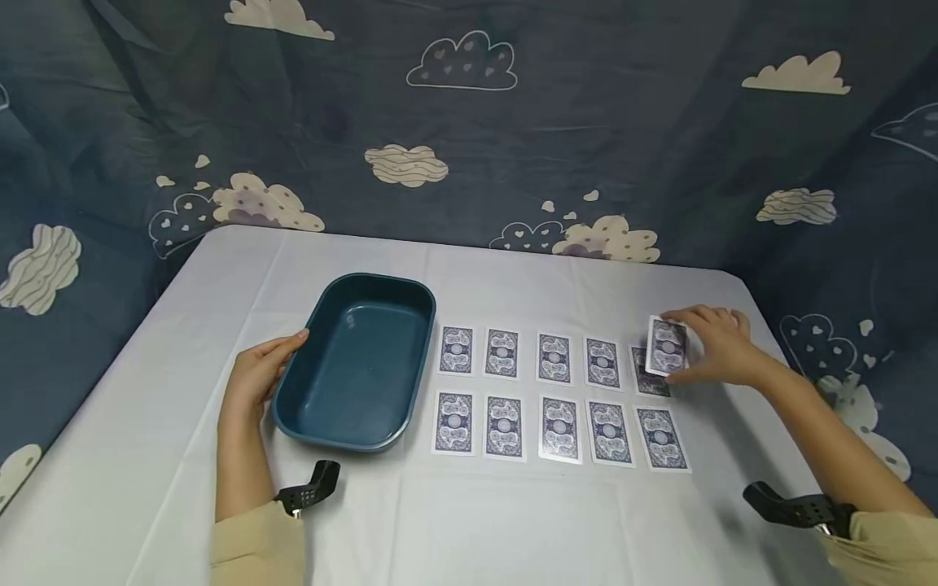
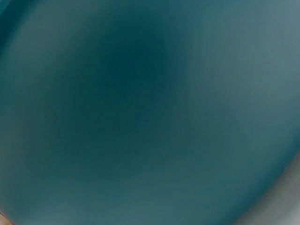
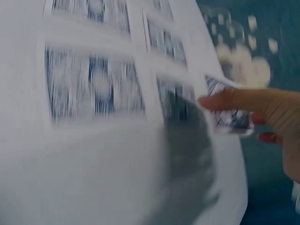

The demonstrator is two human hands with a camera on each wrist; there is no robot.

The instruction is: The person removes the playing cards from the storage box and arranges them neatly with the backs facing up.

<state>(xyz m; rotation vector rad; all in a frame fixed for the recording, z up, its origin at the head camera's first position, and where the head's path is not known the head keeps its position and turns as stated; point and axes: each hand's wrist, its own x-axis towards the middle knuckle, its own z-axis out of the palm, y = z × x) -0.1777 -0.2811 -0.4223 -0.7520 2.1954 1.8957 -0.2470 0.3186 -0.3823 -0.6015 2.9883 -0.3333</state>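
My right hand (image 1: 714, 346) pinches a playing card (image 1: 667, 347) between thumb and fingers, its patterned blue back facing up. The held card overlaps the far-right card of the back row (image 1: 650, 382) in the head view. The right wrist view also shows the pinched card (image 3: 232, 117), with the thumb across its back. My left hand (image 1: 256, 374) grips the left side of a deep blue-green rectangular tray (image 1: 357, 439), thumb at the rim and fingers partly hidden. Nothing lies inside the tray. Its blurred inside surface (image 2: 140, 117) fills the left wrist view.
Two rows of face-down cards lie between the tray and my right hand, among them a front-row card (image 1: 560, 429). A white cloth covers the table (image 1: 506, 529). Behind it hangs a dark curtain (image 1: 469, 122) with cloud prints.
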